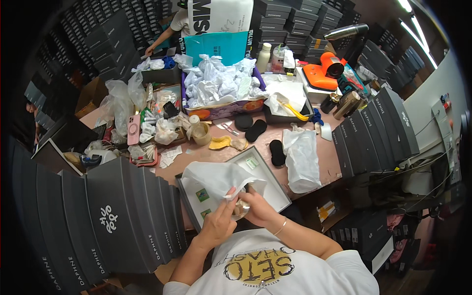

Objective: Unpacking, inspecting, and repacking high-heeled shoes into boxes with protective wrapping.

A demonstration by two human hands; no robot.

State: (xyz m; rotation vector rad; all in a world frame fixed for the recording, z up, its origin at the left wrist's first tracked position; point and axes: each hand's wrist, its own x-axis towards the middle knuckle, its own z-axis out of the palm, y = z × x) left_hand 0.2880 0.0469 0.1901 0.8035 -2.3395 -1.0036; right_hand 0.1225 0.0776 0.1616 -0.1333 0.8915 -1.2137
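My left hand [220, 225] has its fingers closed on the lower edge of a thin white bag [209, 173]. A shiny gold-toned item [241, 209] sits between my two hands at the bag's mouth; its kind is mostly hidden. My right hand [259, 209] is wrapped round that item, its fingertips partly behind the bag's edge. Below the bag lies an open shallow grey box [278, 195] with a pale inside, green square stickers [202, 195] and a small white-green packet [252, 162].
Stacked dark shoeboxes stand left [123, 216] and right [376, 132]. Ahead is a purple carton [216, 112] of crumpled white paper. Black oval pads [255, 130], a filled white bag [301, 162], a pink phone [133, 129] and an orange tool [322, 73] surround the workspace. Another person's arm [161, 40] shows behind.
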